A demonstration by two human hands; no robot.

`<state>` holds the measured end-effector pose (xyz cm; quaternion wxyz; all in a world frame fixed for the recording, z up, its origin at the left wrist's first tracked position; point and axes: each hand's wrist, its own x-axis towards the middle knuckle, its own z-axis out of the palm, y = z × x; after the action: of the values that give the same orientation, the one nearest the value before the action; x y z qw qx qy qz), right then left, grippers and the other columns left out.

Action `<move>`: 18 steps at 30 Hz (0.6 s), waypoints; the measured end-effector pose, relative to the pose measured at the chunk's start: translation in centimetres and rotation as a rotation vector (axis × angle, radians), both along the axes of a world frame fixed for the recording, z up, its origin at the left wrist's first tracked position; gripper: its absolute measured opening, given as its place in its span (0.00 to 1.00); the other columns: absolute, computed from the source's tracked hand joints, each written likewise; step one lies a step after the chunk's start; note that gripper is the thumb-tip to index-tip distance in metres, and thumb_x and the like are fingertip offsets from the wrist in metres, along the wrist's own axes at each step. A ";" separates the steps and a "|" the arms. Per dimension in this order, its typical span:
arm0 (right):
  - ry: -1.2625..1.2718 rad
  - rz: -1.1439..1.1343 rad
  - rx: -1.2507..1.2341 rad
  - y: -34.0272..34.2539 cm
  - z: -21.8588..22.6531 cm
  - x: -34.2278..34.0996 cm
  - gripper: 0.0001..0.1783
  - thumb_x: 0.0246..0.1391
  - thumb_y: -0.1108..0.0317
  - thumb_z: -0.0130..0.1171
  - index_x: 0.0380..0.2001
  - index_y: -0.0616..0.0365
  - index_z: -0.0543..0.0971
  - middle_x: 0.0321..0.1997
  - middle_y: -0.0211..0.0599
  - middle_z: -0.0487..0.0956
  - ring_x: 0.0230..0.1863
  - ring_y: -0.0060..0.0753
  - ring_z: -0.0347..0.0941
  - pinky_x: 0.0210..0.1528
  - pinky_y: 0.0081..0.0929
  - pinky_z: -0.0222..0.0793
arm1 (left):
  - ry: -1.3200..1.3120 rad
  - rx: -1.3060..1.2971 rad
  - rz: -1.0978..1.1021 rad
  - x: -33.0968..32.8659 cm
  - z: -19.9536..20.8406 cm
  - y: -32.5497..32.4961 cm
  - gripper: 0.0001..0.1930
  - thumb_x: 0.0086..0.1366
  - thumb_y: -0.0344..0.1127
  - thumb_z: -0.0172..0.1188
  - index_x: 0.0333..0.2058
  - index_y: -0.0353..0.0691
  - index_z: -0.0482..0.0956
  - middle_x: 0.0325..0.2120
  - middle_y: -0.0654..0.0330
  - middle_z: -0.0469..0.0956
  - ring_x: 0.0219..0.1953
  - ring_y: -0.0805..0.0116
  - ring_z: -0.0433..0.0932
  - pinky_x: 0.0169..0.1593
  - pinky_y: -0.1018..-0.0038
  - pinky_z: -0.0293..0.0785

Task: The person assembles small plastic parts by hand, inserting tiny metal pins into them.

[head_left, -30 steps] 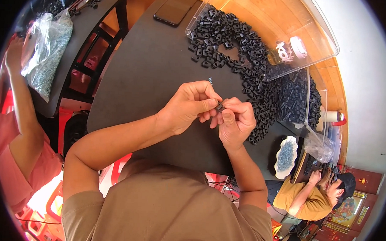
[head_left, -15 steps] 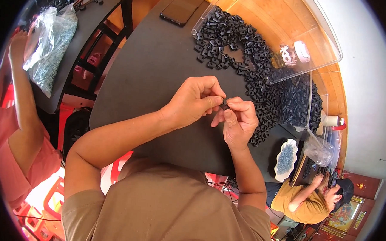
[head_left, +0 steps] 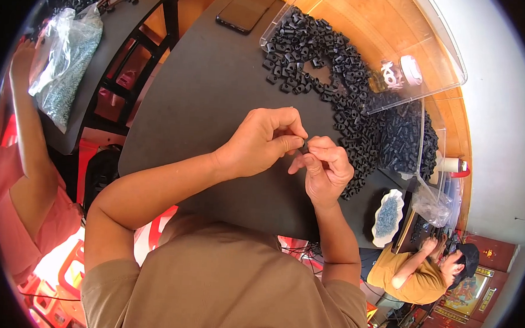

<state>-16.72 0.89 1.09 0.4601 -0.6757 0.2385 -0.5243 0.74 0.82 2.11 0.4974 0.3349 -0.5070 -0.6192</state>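
Note:
My left hand (head_left: 267,139) and my right hand (head_left: 328,170) meet over the dark table (head_left: 189,90). Between their fingertips is a small black part (head_left: 303,147), mostly covered by the fingers. The left thumb and forefinger pinch it from one side. My right thumb and forefinger close on its other side. Beyond my hands lies a wide heap of small black plastic pieces (head_left: 351,83), reaching down past my right hand. To the right stands a white scalloped dish (head_left: 379,236) holding small silvery metal pieces (head_left: 388,216).
A clear plastic bin (head_left: 435,89) lies on its side at the heap, with black pieces inside. A phone (head_left: 246,9) rests at the table's far edge. On a neighbouring table lies a clear bag (head_left: 70,67) of metal pieces. Co-workers sit at left (head_left: 29,201) and right (head_left: 410,276).
My right hand has shifted very slightly to the right. Both hands keep their pinch around the small black part.

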 end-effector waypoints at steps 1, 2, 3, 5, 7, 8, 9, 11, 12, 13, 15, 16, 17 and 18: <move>-0.045 0.023 0.054 0.1 0.0 0.0 0.06 0.52 0.80 0.56 0.32 0.63 0.70 0.30 0.44 0.72 0.23 0.27 0.72 0.20 0.22 0.73 | 0.024 0.021 -0.027 0.1 0.1 0.0 0.03 0.62 0.23 0.53 0.30 0.37 0.74 0.21 0.66 0.73 0.23 0.83 0.70 0.24 0.85 0.65; -0.089 0.047 0.108 0.1 0.0 0.0 0.06 0.52 0.80 0.56 0.32 0.63 0.70 0.30 0.44 0.72 0.23 0.27 0.72 0.20 0.22 0.74 | 0.048 0.041 -0.055 0.2 0.1 -0.1 0.03 0.62 0.24 0.54 0.30 0.37 0.74 0.21 0.66 0.73 0.23 0.83 0.70 0.24 0.85 0.65; -0.089 0.048 0.108 0.0 0.0 0.0 0.06 0.52 0.80 0.56 0.32 0.63 0.70 0.30 0.44 0.72 0.23 0.27 0.72 0.20 0.22 0.74 | 0.048 0.041 -0.054 0.2 0.0 -0.2 0.03 0.62 0.24 0.54 0.30 0.37 0.74 0.21 0.66 0.73 0.23 0.83 0.70 0.24 0.85 0.65; -0.116 0.089 0.107 -0.1 0.0 0.0 0.06 0.53 0.80 0.56 0.32 0.63 0.70 0.29 0.43 0.72 0.23 0.27 0.72 0.20 0.22 0.74 | 0.198 0.055 -0.119 0.2 -0.4 -0.3 0.02 0.62 0.24 0.55 0.30 0.37 0.75 0.21 0.66 0.73 0.23 0.83 0.71 0.24 0.86 0.66; -0.097 0.085 0.080 -0.1 -0.1 0.0 0.06 0.53 0.80 0.55 0.32 0.62 0.70 0.29 0.43 0.72 0.23 0.27 0.72 0.20 0.22 0.74 | 0.229 0.119 -0.120 0.1 -0.3 -0.2 0.03 0.61 0.24 0.54 0.29 0.37 0.74 0.20 0.66 0.73 0.22 0.82 0.70 0.23 0.85 0.65; -0.079 0.082 0.053 -0.1 -0.2 0.0 0.06 0.53 0.80 0.55 0.33 0.62 0.70 0.29 0.43 0.72 0.23 0.27 0.72 0.20 0.22 0.74 | 0.258 0.183 -0.120 0.1 -0.2 -0.2 0.03 0.61 0.23 0.54 0.28 0.37 0.74 0.20 0.65 0.73 0.22 0.82 0.69 0.23 0.84 0.65; -0.079 0.080 0.053 -0.2 -0.1 0.0 0.06 0.53 0.80 0.55 0.33 0.62 0.70 0.29 0.43 0.72 0.23 0.27 0.72 0.20 0.22 0.74 | 0.258 0.183 -0.122 0.0 -0.2 -0.1 0.03 0.61 0.23 0.54 0.28 0.37 0.74 0.20 0.65 0.73 0.22 0.82 0.69 0.23 0.84 0.65; -0.002 0.076 -0.076 -0.4 0.0 0.0 0.06 0.53 0.80 0.55 0.33 0.62 0.69 0.29 0.44 0.72 0.23 0.26 0.72 0.20 0.21 0.73 | 0.327 0.211 -0.139 0.0 -0.4 0.0 0.03 0.61 0.23 0.53 0.28 0.37 0.74 0.20 0.65 0.73 0.21 0.81 0.69 0.23 0.84 0.65; -0.003 0.074 -0.075 -0.3 0.0 0.0 0.06 0.53 0.80 0.55 0.33 0.62 0.69 0.29 0.44 0.72 0.23 0.26 0.72 0.20 0.21 0.73 | 0.326 0.212 -0.140 0.1 -0.5 0.0 0.03 0.61 0.23 0.53 0.28 0.37 0.74 0.20 0.65 0.73 0.21 0.81 0.69 0.23 0.84 0.65; -0.024 0.065 -0.045 -0.2 -0.1 0.1 0.06 0.53 0.80 0.55 0.33 0.63 0.69 0.29 0.44 0.72 0.23 0.26 0.72 0.20 0.20 0.73 | 0.321 0.202 -0.141 0.1 -0.6 0.0 0.03 0.62 0.23 0.54 0.29 0.37 0.74 0.21 0.65 0.73 0.22 0.82 0.70 0.23 0.85 0.66; -0.045 0.056 -0.013 0.0 -0.1 0.2 0.06 0.53 0.80 0.55 0.32 0.63 0.69 0.29 0.44 0.72 0.23 0.26 0.72 0.19 0.20 0.72 | 0.316 0.193 -0.142 0.1 -0.5 -0.1 0.03 0.62 0.23 0.54 0.30 0.38 0.75 0.21 0.66 0.73 0.23 0.82 0.71 0.24 0.85 0.66; -0.072 0.039 0.037 0.1 -0.2 0.2 0.06 0.53 0.80 0.55 0.32 0.63 0.68 0.30 0.44 0.72 0.23 0.26 0.72 0.19 0.19 0.72 | 0.194 0.100 -0.092 0.0 -0.3 -0.1 0.03 0.62 0.23 0.54 0.31 0.38 0.75 0.21 0.66 0.73 0.23 0.82 0.71 0.24 0.86 0.66; -0.099 0.022 0.088 0.2 -0.3 0.2 0.06 0.53 0.80 0.55 0.32 0.64 0.68 0.30 0.44 0.72 0.23 0.26 0.72 0.19 0.19 0.71 | 0.072 0.007 -0.041 0.0 -0.2 -0.1 0.03 0.62 0.23 0.53 0.31 0.37 0.75 0.21 0.66 0.72 0.23 0.83 0.71 0.24 0.86 0.66; -0.099 0.023 0.090 0.3 -0.3 0.2 0.06 0.53 0.80 0.55 0.32 0.64 0.68 0.30 0.44 0.72 0.23 0.26 0.72 0.19 0.19 0.71 | 0.073 0.009 -0.040 -0.1 -0.2 -0.1 0.03 0.62 0.23 0.53 0.31 0.37 0.75 0.21 0.66 0.72 0.23 0.83 0.71 0.24 0.86 0.66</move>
<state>-16.49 1.17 0.77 0.5071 -0.6305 0.2308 -0.5404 0.63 0.73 1.89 0.5014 0.3042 -0.4925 -0.6431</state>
